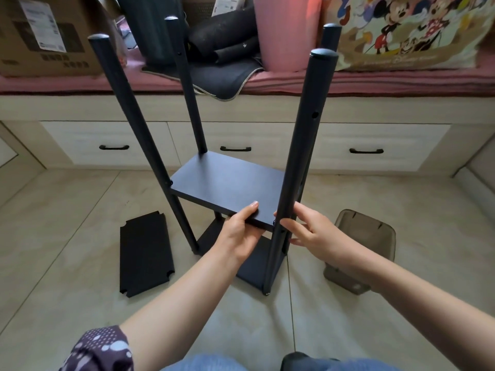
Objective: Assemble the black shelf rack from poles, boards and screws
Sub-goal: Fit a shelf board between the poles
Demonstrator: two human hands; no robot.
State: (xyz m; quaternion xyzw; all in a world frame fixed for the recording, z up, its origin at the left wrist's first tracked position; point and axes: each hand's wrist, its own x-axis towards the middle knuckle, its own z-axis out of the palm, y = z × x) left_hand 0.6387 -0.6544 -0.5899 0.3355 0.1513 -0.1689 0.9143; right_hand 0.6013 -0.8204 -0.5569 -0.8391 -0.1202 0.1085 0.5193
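Middle board [227,183] sits level between four upright poles, approx mid-height. My left hand [241,231] pinches its near edge; right hand [310,231], fingers spread, touches near-right pole [300,156], so I judge it nearer to that corner's joint.

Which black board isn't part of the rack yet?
The loose board flat on the floor left of the rack. The middle board and bottom board already sit between the poles.
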